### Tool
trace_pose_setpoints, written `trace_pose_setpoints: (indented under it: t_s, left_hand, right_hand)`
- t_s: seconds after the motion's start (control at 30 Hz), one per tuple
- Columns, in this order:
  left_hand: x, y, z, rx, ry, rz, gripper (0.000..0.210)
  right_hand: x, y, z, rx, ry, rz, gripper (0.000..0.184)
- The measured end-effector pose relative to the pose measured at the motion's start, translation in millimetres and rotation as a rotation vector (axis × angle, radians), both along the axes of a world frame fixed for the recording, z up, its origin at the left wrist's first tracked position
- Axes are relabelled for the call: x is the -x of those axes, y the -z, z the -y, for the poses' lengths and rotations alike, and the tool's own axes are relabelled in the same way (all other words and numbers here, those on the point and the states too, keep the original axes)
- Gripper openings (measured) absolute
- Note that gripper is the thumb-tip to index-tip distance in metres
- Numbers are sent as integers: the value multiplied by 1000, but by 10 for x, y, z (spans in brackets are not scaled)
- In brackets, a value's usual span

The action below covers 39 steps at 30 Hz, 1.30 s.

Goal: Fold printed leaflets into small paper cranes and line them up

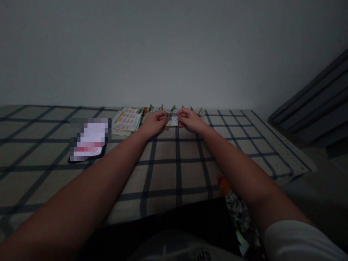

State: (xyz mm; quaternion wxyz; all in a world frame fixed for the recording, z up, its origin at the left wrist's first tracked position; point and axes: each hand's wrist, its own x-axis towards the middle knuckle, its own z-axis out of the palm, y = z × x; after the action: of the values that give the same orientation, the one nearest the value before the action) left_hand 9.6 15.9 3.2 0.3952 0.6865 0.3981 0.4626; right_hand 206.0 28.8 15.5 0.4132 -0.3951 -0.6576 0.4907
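Both arms stretch forward over the checked cloth. Between my hands is a small white and green printed piece of paper (172, 120). My left hand (157, 122) pinches its left side with thumb and fingers, and my right hand (189, 119) pinches its right side. The paper's upper edge looks folded or doubled, though the dim light hides the detail. Just behind my hands, a row of several small pieces with green and white pointed tips (152, 108) stands along the wall, partly covered by my fingers.
Left of my hands lies a stack of printed leaflets (127, 120). Nearer on that side is a phone (89, 139) with a blurred-out screen. The checked cloth (187, 148) reaches back to a plain wall (174, 54). Dark ridged panels (315, 105) stand beyond the right edge.
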Motion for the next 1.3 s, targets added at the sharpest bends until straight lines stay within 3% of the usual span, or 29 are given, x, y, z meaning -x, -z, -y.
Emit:
trace_pose_setpoints:
  t_s: [0.27, 0.4, 0.73, 1.3]
  left_hand:
    - [19, 24, -20, -9, -87, -52, 26]
    - [26, 56, -49, -24, -70, -38, 27]
    - [11, -51, 48, -66, -157, -64, 23]
    - [14, 1, -1, -56, -121, -16, 23]
  right_hand:
    - [7, 0, 27, 16, -22, 33, 19]
    - [9, 5, 16, 11, -13, 25, 21]
    - [-18, 40, -15, 42, -43, 12, 20]
    - [-12, 20, 8, 46, -64, 24, 19]
